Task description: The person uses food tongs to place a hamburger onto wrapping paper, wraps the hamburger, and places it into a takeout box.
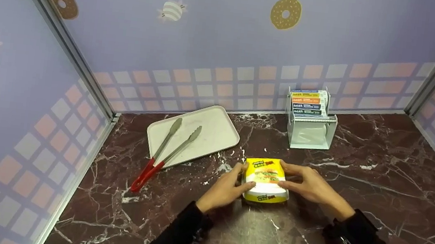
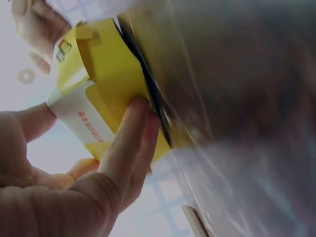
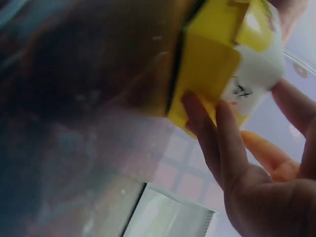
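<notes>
A closed yellow and white burger box (image 1: 266, 180), printed with a burger picture, sits on the dark marble-patterned counter between both hands. My left hand (image 1: 228, 188) holds its left side, the thumb at the top edge and the fingers along the side wall. On the opposite side, my right hand (image 1: 312, 185) grips the box in much the same way. In the left wrist view, fingertips press on the yellow side panel of the box (image 2: 118, 74), low near the counter. Two fingertips also touch the box's side (image 3: 207, 64) in the right wrist view. The inside of the box is hidden.
Left of the box, a cream tray (image 1: 215, 138) lies near the back wall. Red-handled metal tongs (image 1: 155, 164) rest partly on it, handles over the counter. Behind the box to the right stands a white dispenser (image 1: 310, 134) with several coloured label strips. Patterned walls enclose the counter.
</notes>
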{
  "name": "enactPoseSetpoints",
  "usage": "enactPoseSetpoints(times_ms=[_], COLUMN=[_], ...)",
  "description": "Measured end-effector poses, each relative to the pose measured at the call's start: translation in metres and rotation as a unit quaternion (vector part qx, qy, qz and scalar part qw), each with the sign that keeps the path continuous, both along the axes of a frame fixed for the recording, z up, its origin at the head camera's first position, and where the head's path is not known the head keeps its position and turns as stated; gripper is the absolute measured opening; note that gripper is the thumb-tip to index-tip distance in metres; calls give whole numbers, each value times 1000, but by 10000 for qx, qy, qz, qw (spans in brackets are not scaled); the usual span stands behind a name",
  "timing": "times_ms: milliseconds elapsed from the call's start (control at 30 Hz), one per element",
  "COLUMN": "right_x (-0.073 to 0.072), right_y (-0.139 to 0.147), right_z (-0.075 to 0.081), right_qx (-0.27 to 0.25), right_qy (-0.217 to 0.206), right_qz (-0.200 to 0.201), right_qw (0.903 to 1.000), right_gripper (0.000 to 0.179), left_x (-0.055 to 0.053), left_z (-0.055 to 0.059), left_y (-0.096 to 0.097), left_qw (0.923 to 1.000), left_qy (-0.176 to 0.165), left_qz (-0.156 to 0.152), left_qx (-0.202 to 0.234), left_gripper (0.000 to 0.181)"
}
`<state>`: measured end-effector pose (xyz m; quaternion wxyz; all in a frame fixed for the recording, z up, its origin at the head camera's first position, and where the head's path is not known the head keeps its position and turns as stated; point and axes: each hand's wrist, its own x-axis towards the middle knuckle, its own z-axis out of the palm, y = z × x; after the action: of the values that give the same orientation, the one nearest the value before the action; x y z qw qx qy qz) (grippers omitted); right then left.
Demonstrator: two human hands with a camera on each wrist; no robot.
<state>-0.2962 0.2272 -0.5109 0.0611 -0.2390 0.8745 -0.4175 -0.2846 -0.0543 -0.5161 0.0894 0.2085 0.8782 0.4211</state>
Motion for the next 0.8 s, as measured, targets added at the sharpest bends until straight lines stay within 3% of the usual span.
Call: enactPoseSetpoints(times_ms=[133,367,800], right_x=[-4,-6,-5], right_y=[-5,-11,-13], right_z=[-6,-9,-7], right_qx=[-3,-174,-196], right_qy=[-41,-541,-464], right_qz=[-84,-223,-158], right_qw=[10000,9981,9986], right_gripper=[70,72,72], left_x=[-7,-14,-15], left_z=[-1,-4,-5], left_y=[-6,-11,-11], left_qw=[9998,9987,9990], left_qy=[-89,-202,-155], left_qz=[-38,20,47], left_qx=[185,460,415], left_gripper=[50,53,54])
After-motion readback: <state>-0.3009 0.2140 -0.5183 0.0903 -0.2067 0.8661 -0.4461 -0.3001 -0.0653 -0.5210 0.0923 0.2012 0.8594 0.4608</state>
